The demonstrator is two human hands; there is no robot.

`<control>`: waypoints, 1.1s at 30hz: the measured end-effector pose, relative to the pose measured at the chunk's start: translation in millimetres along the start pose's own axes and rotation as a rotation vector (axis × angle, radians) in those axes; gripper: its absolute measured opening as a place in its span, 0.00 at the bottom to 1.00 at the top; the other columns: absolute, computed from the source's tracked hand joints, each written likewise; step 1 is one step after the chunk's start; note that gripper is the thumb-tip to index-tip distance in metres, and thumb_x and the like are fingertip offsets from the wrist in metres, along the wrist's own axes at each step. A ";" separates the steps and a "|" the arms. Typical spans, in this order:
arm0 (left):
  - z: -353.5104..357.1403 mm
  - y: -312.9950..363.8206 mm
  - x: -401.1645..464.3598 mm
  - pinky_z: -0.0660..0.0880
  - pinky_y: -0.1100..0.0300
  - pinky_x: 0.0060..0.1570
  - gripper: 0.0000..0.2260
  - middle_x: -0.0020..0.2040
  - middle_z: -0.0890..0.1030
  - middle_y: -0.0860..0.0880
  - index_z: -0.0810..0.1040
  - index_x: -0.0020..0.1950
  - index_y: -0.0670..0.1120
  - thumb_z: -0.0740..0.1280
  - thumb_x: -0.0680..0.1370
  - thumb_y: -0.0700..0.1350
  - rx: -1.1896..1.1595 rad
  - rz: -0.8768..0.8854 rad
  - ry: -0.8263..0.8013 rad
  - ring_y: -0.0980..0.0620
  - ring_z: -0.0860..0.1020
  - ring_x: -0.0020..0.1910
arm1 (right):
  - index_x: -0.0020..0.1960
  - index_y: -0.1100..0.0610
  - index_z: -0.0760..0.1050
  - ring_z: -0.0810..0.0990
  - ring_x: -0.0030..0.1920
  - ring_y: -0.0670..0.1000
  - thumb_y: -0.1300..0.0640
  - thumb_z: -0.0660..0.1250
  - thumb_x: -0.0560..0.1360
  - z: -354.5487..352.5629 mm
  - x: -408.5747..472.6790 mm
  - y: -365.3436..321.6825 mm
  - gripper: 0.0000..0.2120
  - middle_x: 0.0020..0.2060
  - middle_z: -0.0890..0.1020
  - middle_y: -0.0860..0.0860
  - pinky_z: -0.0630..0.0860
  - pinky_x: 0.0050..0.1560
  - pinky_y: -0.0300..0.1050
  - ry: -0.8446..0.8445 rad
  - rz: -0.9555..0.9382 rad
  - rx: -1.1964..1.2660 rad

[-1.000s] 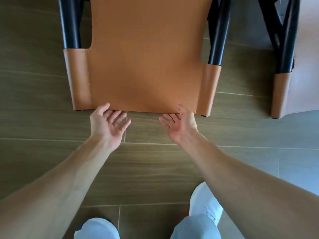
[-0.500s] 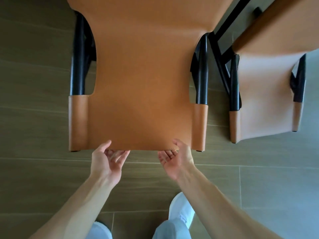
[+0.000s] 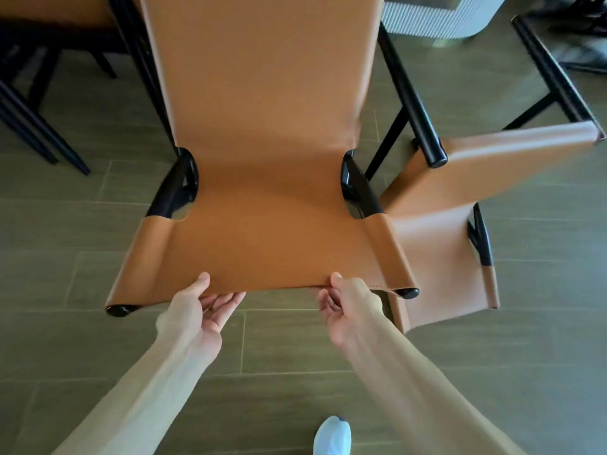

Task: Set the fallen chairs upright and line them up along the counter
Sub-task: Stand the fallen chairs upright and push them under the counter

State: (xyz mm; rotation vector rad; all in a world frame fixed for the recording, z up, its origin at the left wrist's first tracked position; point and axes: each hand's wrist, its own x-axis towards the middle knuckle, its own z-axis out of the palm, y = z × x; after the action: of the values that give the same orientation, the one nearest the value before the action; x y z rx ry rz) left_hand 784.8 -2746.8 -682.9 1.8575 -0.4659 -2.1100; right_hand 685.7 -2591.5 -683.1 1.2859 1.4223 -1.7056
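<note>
We hold the near edge of the tan leather chair with black metal legs (image 3: 262, 198). Our left hand (image 3: 193, 310) and right hand (image 3: 348, 307) pinch it, thumbs on top, fingers curled under, so we can tip it up. Another tan chair (image 3: 460, 198) lies just to the right.

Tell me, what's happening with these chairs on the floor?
A person is lifting a fallen tan leather chair by the top edge of its backrest. The left hand and the right hand each pinch that edge, thumbs on top and fingers underneath. The chair is tilted, not yet upright. A second tan chair lies on its side on the tiled floor just to the right, untouched.
</note>
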 end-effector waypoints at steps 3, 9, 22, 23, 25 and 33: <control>54.1 45.7 -33.0 0.84 0.48 0.44 0.05 0.42 0.75 0.41 0.73 0.47 0.38 0.67 0.81 0.35 -0.004 0.040 -0.035 0.45 0.81 0.40 | 0.50 0.62 0.75 0.78 0.24 0.49 0.66 0.66 0.80 43.0 -35.0 -50.6 0.01 0.43 0.81 0.56 0.73 0.20 0.34 -0.040 -0.048 -0.003; 130.3 115.6 -45.6 0.83 0.46 0.31 0.06 0.47 0.75 0.41 0.73 0.48 0.40 0.70 0.79 0.34 0.182 0.219 -0.096 0.41 0.84 0.39 | 0.55 0.60 0.76 0.78 0.19 0.47 0.67 0.63 0.79 111.3 -62.1 -131.1 0.07 0.44 0.83 0.54 0.81 0.29 0.39 -0.134 -0.273 -0.164; 277.3 227.8 -37.3 0.81 0.45 0.28 0.08 0.47 0.76 0.41 0.75 0.59 0.39 0.67 0.80 0.36 0.401 0.496 -0.181 0.44 0.84 0.27 | 0.56 0.63 0.76 0.84 0.34 0.50 0.65 0.66 0.80 232.7 -76.7 -270.9 0.05 0.40 0.85 0.56 0.82 0.28 0.41 -0.309 -0.466 -0.395; 285.4 234.8 -36.6 0.81 0.44 0.28 0.09 0.47 0.76 0.41 0.75 0.59 0.39 0.68 0.80 0.36 0.404 0.496 -0.187 0.44 0.84 0.27 | 0.56 0.62 0.76 0.84 0.35 0.50 0.65 0.66 0.81 240.4 -76.6 -278.8 0.05 0.40 0.85 0.56 0.81 0.26 0.41 -0.315 -0.460 -0.396; 305.5 251.8 -33.5 0.82 0.42 0.29 0.10 0.48 0.78 0.40 0.75 0.61 0.40 0.68 0.80 0.38 0.413 0.495 -0.197 0.43 0.85 0.28 | 0.57 0.60 0.75 0.85 0.37 0.49 0.64 0.66 0.80 260.7 -75.7 -296.5 0.06 0.42 0.85 0.55 0.81 0.26 0.40 -0.327 -0.459 -0.402; 409.3 314.6 -10.3 0.83 0.39 0.39 0.11 0.46 0.84 0.42 0.74 0.63 0.41 0.65 0.82 0.42 0.498 0.505 -0.257 0.43 0.87 0.37 | 0.53 0.59 0.76 0.85 0.35 0.50 0.61 0.68 0.80 357.0 -64.5 -373.4 0.03 0.42 0.86 0.56 0.81 0.28 0.41 -0.236 -0.547 -0.418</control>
State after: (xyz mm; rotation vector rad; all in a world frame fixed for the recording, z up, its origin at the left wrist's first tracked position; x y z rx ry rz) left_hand 381.5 -3007.1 -492.6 1.4544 -1.4615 -1.9864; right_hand 273.3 -2837.9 -482.5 0.4763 1.9634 -1.6802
